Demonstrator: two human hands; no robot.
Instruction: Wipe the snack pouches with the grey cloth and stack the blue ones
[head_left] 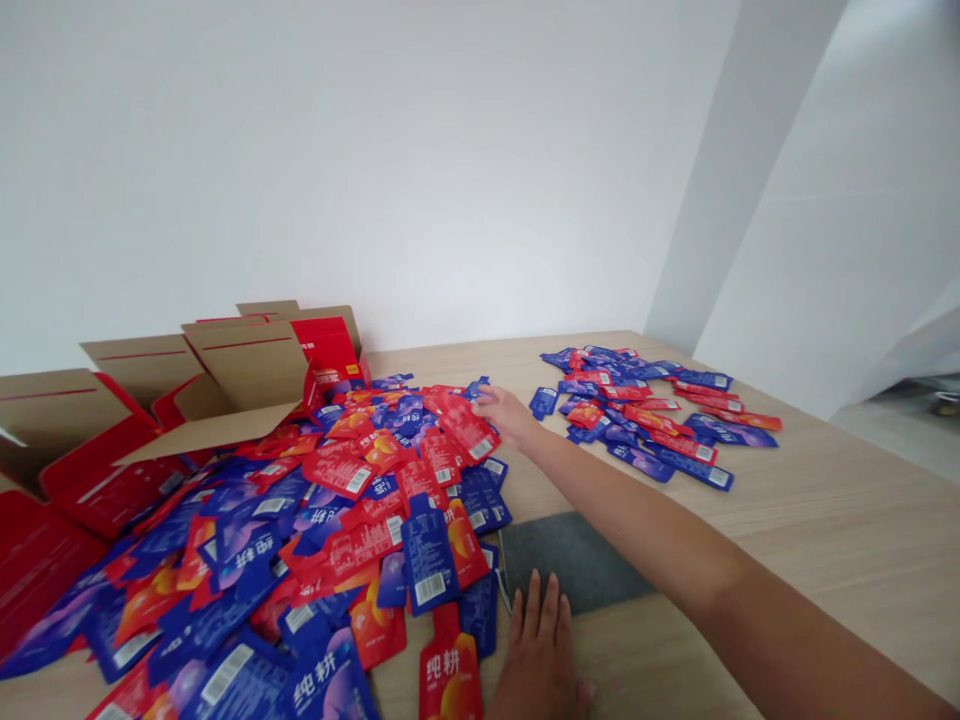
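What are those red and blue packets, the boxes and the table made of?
The packets look like thin plastic or foil film, glossy, catching light. The boxes seem to be cardboard: matte brown inside, printed red outside. The table shows pale wood grain with a matte finish; it may be laminate.

Tabletop (825, 530) — bare wood from 2 to 4 o'clock, open passage. Narrow lane at 12 o'clock between large sachet heap (315, 520), 9 to 11 o'clock, and smaller sachet spread (645, 420), 1 o'clock. Open cartons (225, 380) block far 10 o'clock corner — wall (450, 180) directly behind.
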